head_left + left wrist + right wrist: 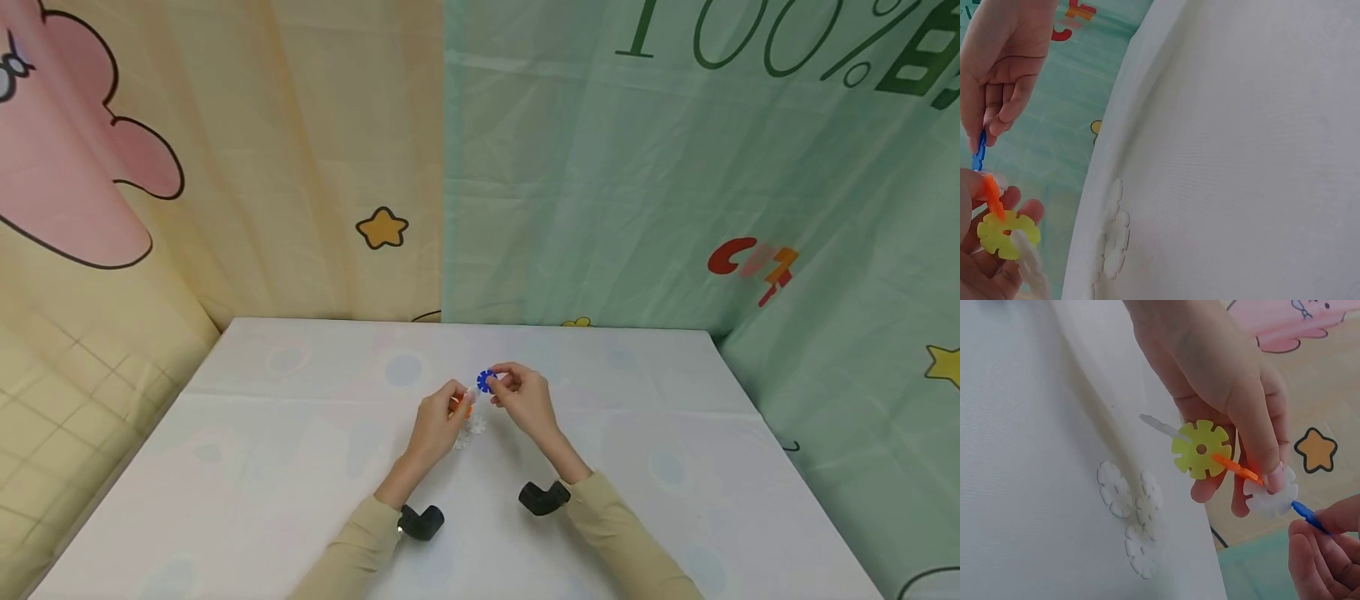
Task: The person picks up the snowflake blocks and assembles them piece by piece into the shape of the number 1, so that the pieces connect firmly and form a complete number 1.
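Observation:
My left hand (435, 429) pinches a white notched plastic disc (1267, 501) between thumb and fingers, part of a joined chain. In the right wrist view, an orange disc (1242, 469), seen edge-on, links it to a yellow disc (1186, 459). Another white disc (1159, 426) sticks out from the yellow one's far side. My right hand (528, 404) pinches a blue notched disc (483, 382) by its edge. The blue disc's edge is right at the rim of the white disc under my left thumb, slot side facing it.
Several loose white discs (1113, 489) lie on the white-covered table (645, 517) just below my hands. Behind the table hang a yellow curtain (315, 167) and a green curtain (570, 183). Black wrist mounts (422, 522) stick out near both sleeves.

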Action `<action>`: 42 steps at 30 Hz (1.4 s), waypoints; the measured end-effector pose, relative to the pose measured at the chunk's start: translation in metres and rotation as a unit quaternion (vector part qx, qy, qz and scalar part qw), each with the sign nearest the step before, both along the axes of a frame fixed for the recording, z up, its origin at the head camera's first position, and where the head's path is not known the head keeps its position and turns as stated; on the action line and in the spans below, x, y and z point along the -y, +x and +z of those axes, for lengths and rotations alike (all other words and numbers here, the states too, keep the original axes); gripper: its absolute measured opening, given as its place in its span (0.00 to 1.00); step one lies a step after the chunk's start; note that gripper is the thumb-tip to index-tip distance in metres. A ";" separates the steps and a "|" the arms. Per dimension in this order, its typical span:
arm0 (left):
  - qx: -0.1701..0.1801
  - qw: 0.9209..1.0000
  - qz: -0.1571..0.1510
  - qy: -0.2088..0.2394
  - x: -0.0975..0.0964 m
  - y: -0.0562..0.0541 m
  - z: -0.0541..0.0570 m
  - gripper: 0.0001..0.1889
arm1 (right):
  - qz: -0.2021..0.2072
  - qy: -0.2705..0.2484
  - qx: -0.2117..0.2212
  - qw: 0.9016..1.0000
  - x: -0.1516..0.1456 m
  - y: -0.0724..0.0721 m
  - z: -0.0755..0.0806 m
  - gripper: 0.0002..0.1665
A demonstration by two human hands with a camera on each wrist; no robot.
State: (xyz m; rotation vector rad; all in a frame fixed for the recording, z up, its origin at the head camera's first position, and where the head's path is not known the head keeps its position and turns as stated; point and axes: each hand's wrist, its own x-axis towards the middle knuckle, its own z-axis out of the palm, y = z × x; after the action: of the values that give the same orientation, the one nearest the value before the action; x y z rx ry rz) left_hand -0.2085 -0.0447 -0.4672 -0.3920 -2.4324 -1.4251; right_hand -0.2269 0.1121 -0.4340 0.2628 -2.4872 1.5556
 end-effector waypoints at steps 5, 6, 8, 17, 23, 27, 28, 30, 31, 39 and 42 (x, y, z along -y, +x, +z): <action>-0.001 1.000 0.006 -0.006 0.000 -0.002 0.001 0.08 | -0.005 0.005 -0.015 1.000 0.003 -0.003 0.001 0.10; -0.002 1.000 0.006 -0.008 0.000 -0.003 0.002 0.08 | -0.005 0.004 -0.018 1.000 0.003 -0.004 0.001 0.10; -0.003 1.000 0.005 -0.009 -0.001 -0.004 0.002 0.08 | -0.006 0.002 -0.019 1.000 0.004 -0.004 0.001 0.11; -0.021 1.000 0.021 -0.011 -0.003 -0.011 0.001 0.07 | -0.005 -0.024 -0.021 0.999 0.010 -0.010 -0.001 0.10; -0.033 0.999 0.027 -0.005 -0.003 -0.014 0.000 0.07 | -0.004 -0.073 0.019 0.997 0.012 -0.012 -0.002 0.10; -0.026 0.999 0.021 -0.005 -0.002 -0.013 0.001 0.07 | 0.002 -0.082 0.034 0.996 0.011 -0.011 0.000 0.11; -0.019 1.000 0.021 -0.003 -0.002 -0.013 0.002 0.07 | 0.006 -0.083 0.039 0.996 0.011 -0.011 0.001 0.12; -0.005 1.000 0.021 0.001 -0.001 -0.012 0.002 0.07 | 0.013 -0.079 0.050 0.996 0.011 -0.011 0.000 0.13; 0.000 1.000 0.020 0.003 -0.001 -0.012 0.002 0.07 | 0.018 -0.076 0.055 0.995 0.011 -0.011 -0.001 0.13; 0.006 1.000 0.001 0.022 0.001 -0.011 0.002 0.15 | 0.021 -0.069 0.062 0.995 0.012 -0.012 -0.006 0.17; 0.007 1.000 -0.008 0.029 0.003 -0.009 0.004 0.14 | 0.023 -0.072 0.065 0.995 0.011 -0.013 -0.005 0.16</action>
State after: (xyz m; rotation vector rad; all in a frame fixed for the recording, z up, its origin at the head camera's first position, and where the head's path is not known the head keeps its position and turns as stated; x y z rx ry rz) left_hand -0.2176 -0.0477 -0.4635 -0.3903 -2.3986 -1.5052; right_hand -0.2394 0.1013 -0.4391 0.2037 -2.4638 1.8150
